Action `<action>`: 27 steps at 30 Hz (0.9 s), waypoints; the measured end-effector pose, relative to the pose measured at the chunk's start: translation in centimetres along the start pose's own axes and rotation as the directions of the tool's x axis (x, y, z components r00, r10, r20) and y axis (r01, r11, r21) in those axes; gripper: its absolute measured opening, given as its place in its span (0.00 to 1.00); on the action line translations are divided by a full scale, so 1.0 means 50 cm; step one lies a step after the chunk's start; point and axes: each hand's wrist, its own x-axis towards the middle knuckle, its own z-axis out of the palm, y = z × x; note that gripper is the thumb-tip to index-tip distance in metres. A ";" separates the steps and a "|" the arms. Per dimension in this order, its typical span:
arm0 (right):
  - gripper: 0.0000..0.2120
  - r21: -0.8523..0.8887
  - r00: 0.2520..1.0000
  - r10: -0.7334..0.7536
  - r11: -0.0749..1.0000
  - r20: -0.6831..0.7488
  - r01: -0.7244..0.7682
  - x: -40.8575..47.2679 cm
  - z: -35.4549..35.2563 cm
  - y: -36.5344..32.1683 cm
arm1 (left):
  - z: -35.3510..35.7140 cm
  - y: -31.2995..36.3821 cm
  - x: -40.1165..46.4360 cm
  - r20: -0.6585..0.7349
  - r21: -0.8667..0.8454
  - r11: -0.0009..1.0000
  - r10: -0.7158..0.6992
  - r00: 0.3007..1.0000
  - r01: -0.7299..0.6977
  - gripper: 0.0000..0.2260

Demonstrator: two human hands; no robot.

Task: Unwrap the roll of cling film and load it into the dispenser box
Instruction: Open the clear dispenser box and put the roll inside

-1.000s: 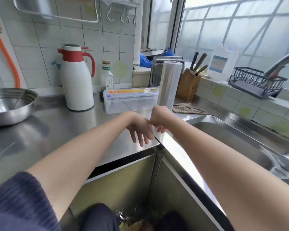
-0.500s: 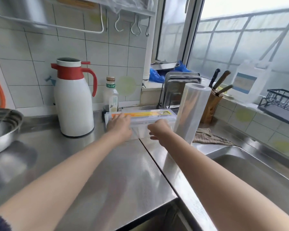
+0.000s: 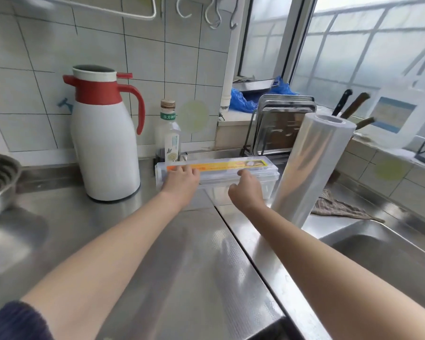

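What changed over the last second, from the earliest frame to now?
The right hand let go of the cling film roll, leaving it standing upright. Both hands moved forward to the dispenser box; the left hand rests on its lid. The box's lid looks unopened, and the thermos stayed put.

My left grip (image 3: 180,181) rests on the left end of the clear dispenser box (image 3: 245,176), fingers over its yellow label. My right grip (image 3: 247,190) touches the box's front near the middle. The cling film roll (image 3: 312,168) stands upright on the steel surface (image 3: 169,253) just right of the box, with a white thermos (image 3: 104,138) on the left.
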 end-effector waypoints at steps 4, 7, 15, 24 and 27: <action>0.17 -0.132 0.991 -0.131 0.983 0.003 0.130 -0.019 -0.001 -0.014 | 0.008 -0.006 -0.027 -0.017 0.002 0.999 -0.038 0.999 0.038 0.20; 0.16 -0.357 0.955 -0.288 0.887 0.067 0.293 -0.043 -0.003 -0.008 | 0.014 -0.026 -0.070 -0.018 0.001 0.998 -0.066 0.998 0.066 0.23; 0.41 -0.683 0.862 -0.396 0.536 0.316 0.497 -0.131 -0.008 0.035 | 0.004 -0.081 -0.218 0.005 0.046 0.998 -0.050 0.999 0.049 0.27; 0.36 -0.776 0.808 -0.468 0.332 0.358 0.536 -0.204 -0.010 0.030 | -0.010 -0.080 -0.300 0.049 0.134 0.991 0.007 0.999 -0.014 0.30; 0.36 -0.759 0.780 -0.489 0.309 0.390 0.574 -0.222 -0.023 0.032 | -0.016 -0.084 -0.321 0.062 0.155 0.987 0.025 0.998 -0.034 0.32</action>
